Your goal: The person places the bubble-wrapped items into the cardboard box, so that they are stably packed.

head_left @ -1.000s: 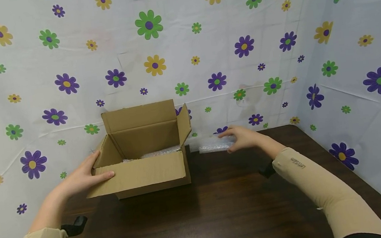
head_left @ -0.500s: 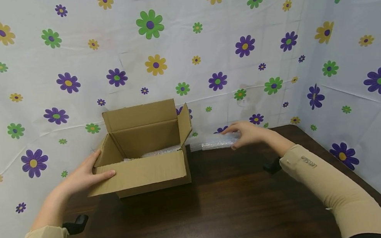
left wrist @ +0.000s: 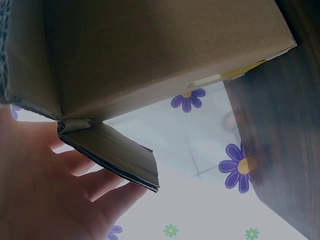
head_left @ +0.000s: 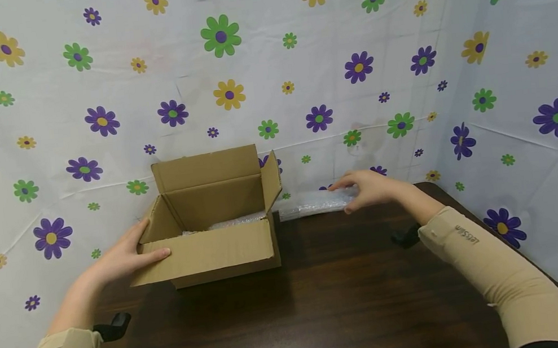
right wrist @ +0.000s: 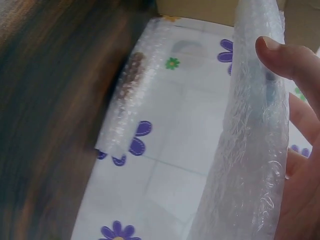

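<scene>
The dark table (head_left: pixel 333 304) is spread beneath both hands. To the right of the left hand (head_left: pixel 126 253), the open box (head_left: pixel 216 203) is held near one corner, the thumb laid over the front flap (head_left: pixel 216 254) and the fingers placed along the outer side; card of this kind is judged light, stiff in the walls and weak at the folds, so that a firm pull is better taken at a wall. By the right hand (head_left: pixel 369 188), half closed, a roll (right wrist: pixel 250 140) of clear bubble film is held between thumb and fingers, its length extended leftward from the hand. It is judged light, soft at the surface and somewhat slippery; the contents, seen only as a bluish shadow, cannot be identified and are best treated as fragile. A broad, gentle hold about the middle is advised, the loose film at the ends being avoided. Left of the right hand, along the table's far edge, a second roll (right wrist: pixel 125 95) is seen untouched. Between the hands, inside the box, similar wrap (head_left: pixel 238 220) is partly visible.
</scene>
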The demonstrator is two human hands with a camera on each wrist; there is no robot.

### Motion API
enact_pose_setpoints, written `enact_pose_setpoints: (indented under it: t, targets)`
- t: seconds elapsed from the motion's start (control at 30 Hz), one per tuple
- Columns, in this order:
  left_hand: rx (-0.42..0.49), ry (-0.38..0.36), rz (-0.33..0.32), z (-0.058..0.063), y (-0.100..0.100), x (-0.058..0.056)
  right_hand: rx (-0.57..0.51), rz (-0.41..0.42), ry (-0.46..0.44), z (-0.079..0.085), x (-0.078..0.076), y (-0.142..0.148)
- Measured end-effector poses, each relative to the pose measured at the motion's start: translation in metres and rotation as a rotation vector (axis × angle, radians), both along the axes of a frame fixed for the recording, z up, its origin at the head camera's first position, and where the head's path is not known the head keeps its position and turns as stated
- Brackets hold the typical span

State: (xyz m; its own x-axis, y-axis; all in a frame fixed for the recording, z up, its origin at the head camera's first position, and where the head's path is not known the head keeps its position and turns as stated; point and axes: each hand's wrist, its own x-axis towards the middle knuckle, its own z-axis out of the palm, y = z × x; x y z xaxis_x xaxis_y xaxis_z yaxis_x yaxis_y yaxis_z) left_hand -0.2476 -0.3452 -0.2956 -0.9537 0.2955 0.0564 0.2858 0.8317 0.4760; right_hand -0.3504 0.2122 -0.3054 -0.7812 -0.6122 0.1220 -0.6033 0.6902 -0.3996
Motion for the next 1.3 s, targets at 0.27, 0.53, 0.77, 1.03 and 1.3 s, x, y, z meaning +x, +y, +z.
enact_pose_setpoints:
  t: [0.27, 0.53, 0.77, 1.03, 1.3]
  targets:
    - [0.001, -0.002, 0.002, 0.000, 0.002, 0.001, 0.002, 0.039, 0.046, 0.017, 0.005, 0.002]
    - [0.000, 0.001, 0.006, 0.000, 0.002, 0.002, -0.006, 0.046, 0.033, 0.036, 0.012, 0.001]
    - [0.006, 0.001, 0.006, -0.001, 0.002, 0.001, 0.022, 0.058, 0.048, 0.054, 0.014, -0.002]
    - [0.014, 0.001, -0.003, 0.000, 0.001, -0.001, 0.038, 0.027, 0.061, 0.075, 0.016, -0.004]
    - [0.009, -0.010, -0.003, 0.002, 0.001, -0.003, 0.023, 0.001, 0.075, 0.098, 0.016, -0.005]
